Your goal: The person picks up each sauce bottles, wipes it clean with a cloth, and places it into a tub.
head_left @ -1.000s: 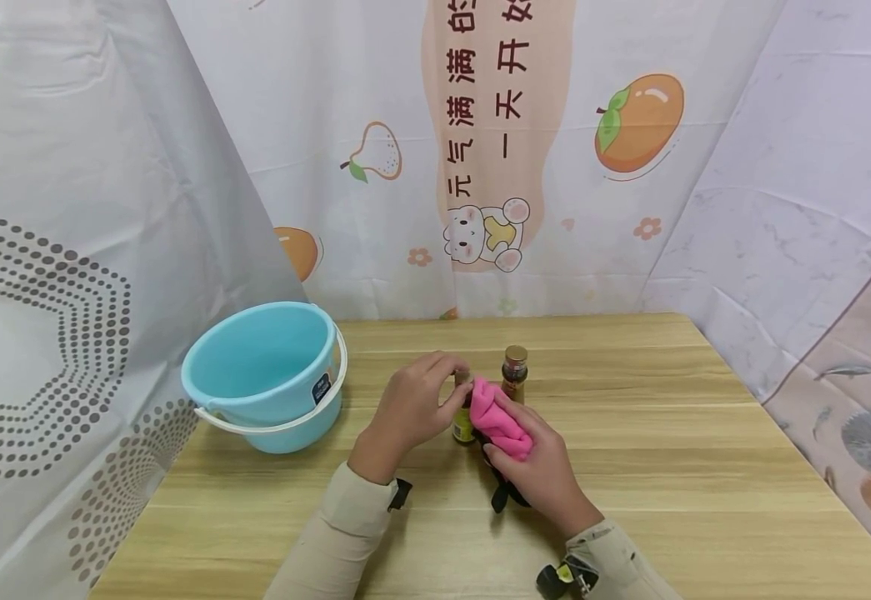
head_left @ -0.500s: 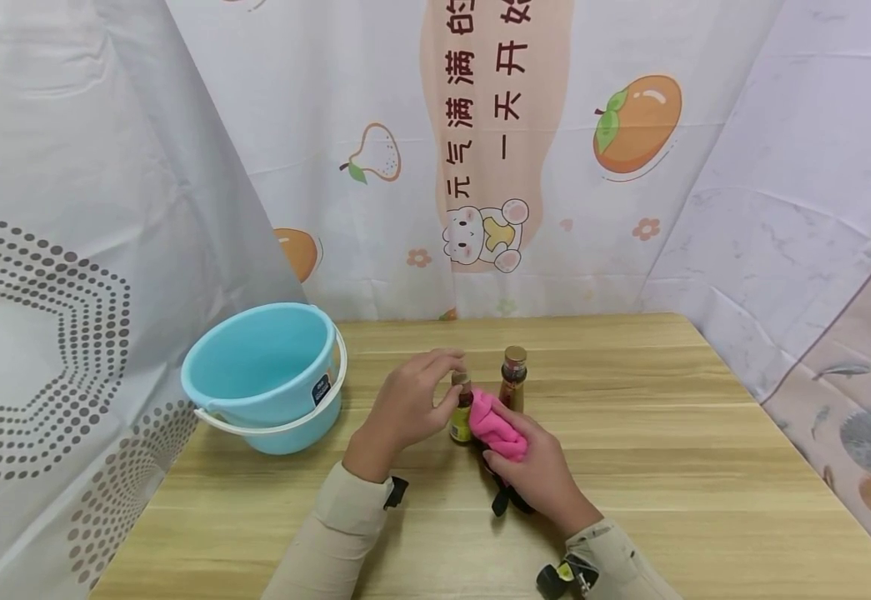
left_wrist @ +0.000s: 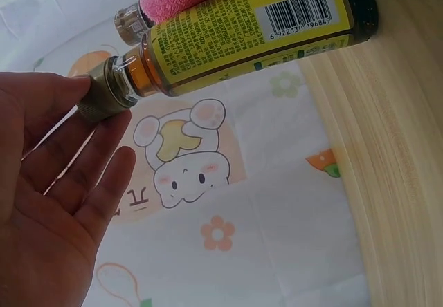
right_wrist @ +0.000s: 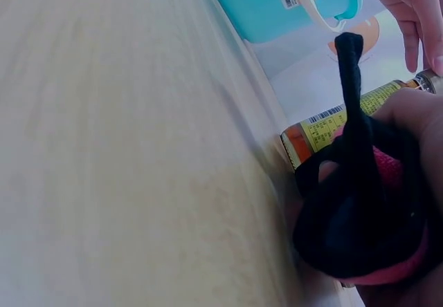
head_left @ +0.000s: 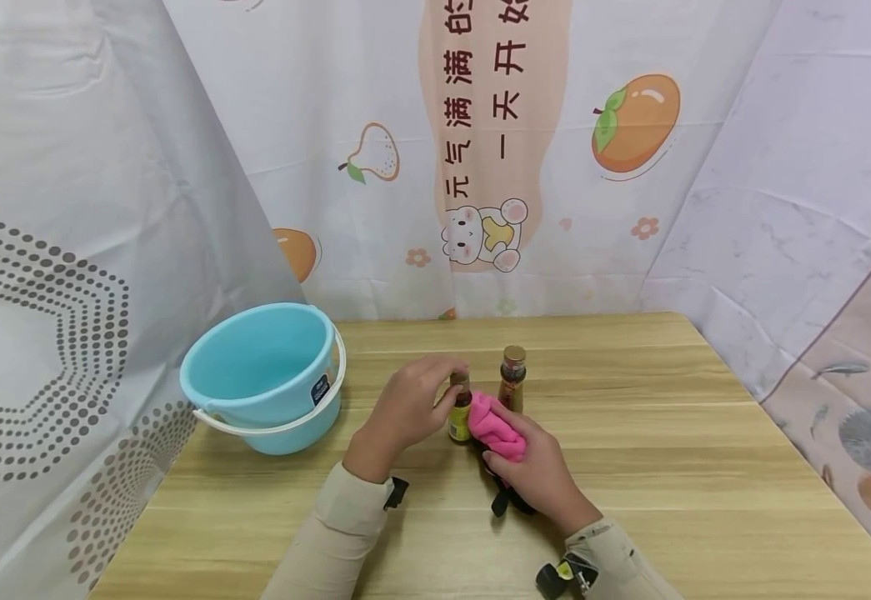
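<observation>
My left hand (head_left: 411, 402) pinches the brown cap (left_wrist: 104, 92) of a glass bottle with a yellow label (left_wrist: 228, 37) between thumb and fingers. In the head view that bottle (head_left: 459, 423) stands upright on the table. A fuzzy pink cloth (head_left: 497, 429) with black trim and a black loop (right_wrist: 351, 65) is gripped in my right hand (head_left: 543, 468) and lies against the bottle's right side. Just behind the cloth stands a second bottle with a gold cap (head_left: 513, 371), its lower part hidden by the cloth and hand.
A light blue bucket (head_left: 270, 417) with a white handle (head_left: 285, 429) stands on the left of the wooden table (head_left: 668, 433). Behind the table hangs a printed curtain (head_left: 375, 250).
The pink cloth has slid slightly down along the bottle, so more of the bottle's neck shows. The bottle has shifted a little to the left; my left hand stays at its cap.
</observation>
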### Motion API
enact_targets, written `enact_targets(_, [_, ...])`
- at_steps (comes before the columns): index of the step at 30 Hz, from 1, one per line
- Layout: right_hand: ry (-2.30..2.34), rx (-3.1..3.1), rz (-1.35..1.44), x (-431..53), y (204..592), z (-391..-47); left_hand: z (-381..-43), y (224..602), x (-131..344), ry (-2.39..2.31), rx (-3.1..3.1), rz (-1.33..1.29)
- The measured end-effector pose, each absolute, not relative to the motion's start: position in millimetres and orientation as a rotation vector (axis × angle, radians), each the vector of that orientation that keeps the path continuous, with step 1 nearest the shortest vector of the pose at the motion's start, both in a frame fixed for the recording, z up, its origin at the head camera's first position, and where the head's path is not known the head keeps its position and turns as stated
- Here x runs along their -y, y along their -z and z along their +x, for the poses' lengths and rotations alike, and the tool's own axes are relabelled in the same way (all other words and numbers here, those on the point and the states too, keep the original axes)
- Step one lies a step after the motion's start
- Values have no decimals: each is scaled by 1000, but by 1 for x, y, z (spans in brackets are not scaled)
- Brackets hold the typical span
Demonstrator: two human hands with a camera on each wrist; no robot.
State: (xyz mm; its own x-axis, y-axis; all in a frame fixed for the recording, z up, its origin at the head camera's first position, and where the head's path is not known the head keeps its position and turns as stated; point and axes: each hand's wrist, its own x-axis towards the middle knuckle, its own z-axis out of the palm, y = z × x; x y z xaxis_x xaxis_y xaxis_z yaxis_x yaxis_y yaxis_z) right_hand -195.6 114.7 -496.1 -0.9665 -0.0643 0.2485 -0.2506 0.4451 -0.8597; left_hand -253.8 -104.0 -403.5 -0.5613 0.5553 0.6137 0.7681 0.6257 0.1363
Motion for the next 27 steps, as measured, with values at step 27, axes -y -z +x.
enact_targets(27, [-1508, 2246, 539, -115, 493, -195, -249, 407, 95, 571, 2265, -943])
